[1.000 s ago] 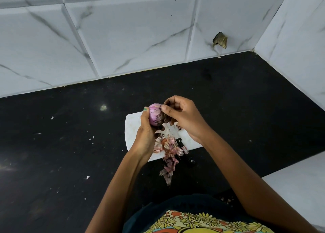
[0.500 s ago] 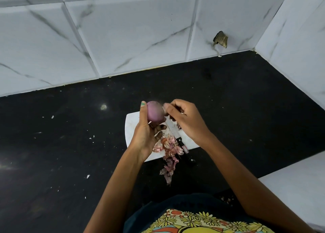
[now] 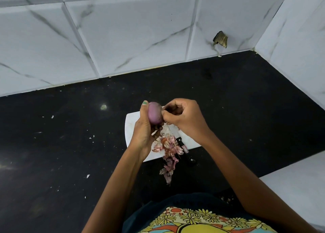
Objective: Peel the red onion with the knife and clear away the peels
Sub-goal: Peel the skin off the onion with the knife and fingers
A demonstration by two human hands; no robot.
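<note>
Head view, nearest first: a flowered cloth [image 3: 202, 220] on the person's front fills the bottom edge, and both forearms reach away from it over the black counter [image 3: 61, 153]. Beyond the cloth, a trail of pink and white peels [image 3: 168, 155] runs from the counter up onto the near edge of a white board [image 3: 131, 127]. Just right of the peels lies the knife [image 3: 184, 151], its dark handle pointing near and right, off the board's edge; its blade is mostly hidden under peels and the hands. Above the board, the left hand [image 3: 146, 132] grips the onion [image 3: 154, 114] from the left, thumb up along its side with a green-painted nail at the top, and the other fingers curled under it. The onion looks smooth and purple, held clear of the board. The right hand [image 3: 184, 118] meets the onion from the right, fingers bent and tips pinched against its right side; what they pinch is too small to tell. Farther off, the counter carries scattered white specks and ends at a marbled tile wall [image 3: 140, 30], which has a broken hole [image 3: 220, 39] near the right corner.
</note>
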